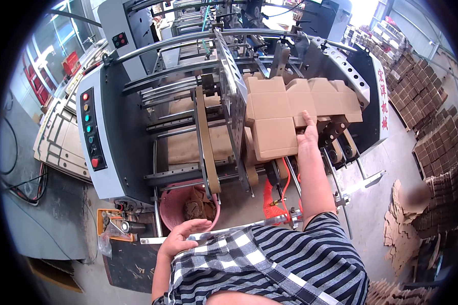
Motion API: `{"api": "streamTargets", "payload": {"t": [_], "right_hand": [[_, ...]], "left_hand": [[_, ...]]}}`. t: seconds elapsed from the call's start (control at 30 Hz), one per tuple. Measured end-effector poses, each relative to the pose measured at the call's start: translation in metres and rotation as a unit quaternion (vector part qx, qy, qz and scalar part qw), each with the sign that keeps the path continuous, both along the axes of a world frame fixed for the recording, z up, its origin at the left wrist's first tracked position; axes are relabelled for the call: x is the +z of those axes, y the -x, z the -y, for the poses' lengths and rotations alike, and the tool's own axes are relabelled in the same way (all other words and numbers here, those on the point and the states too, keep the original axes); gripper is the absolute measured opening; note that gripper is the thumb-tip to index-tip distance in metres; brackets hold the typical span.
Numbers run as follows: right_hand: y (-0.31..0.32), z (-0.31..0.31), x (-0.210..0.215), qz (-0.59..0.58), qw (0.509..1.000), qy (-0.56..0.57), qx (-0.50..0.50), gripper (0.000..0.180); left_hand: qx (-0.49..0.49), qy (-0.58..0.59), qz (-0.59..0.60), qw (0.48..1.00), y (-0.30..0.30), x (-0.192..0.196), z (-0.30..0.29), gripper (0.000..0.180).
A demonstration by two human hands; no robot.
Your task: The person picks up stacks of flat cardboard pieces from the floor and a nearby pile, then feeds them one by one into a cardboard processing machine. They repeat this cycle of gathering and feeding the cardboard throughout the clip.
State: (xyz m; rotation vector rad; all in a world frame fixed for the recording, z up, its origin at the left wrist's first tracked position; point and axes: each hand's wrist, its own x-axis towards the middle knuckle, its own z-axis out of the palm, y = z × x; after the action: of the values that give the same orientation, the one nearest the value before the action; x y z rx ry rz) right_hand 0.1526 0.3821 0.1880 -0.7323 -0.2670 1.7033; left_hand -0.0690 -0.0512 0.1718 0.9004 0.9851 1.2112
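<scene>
A flat die-cut cardboard blank (pixel 275 109), plain brown with creases and cut flaps, lies on the right side of the machine's feed end, apparently on top of others. My right hand (pixel 309 133) grips its near edge; one digit rests on top, while the other fingers are hidden beneath the board. Low at my front, my left hand (pixel 183 238) is empty, its fingers stretched out beside the metal crossbar (pixel 234 227) at the machine's near end.
The machine has a button panel (pixel 90 129) on its left side and a tan belt (pixel 204 142) mid-frame. Below stand a pink tub (pixel 168 206) with cardboard scraps and an orange crate (pixel 106 223). Bundled cardboard stacks (pixel 412 91) line the right floor; flat boards (pixel 61 137) lie left.
</scene>
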Motion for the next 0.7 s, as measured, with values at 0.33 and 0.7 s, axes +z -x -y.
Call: {"api": "streamTargets", "payload": {"t": [0.33,0.7], "right_hand": [[0.022,-0.087,-0.065,0.126,0.989,0.050,0.057,0.053],[-0.037,-0.059,-0.013,0.474,0.770,0.034,0.425,0.116]], "left_hand": [[-0.010,0.009,0.005,1.000,0.002,-0.024,-0.001,0.066],[-0.006,0.031,0.011,0.999,-0.007,-0.036,-0.010,0.065]]}}
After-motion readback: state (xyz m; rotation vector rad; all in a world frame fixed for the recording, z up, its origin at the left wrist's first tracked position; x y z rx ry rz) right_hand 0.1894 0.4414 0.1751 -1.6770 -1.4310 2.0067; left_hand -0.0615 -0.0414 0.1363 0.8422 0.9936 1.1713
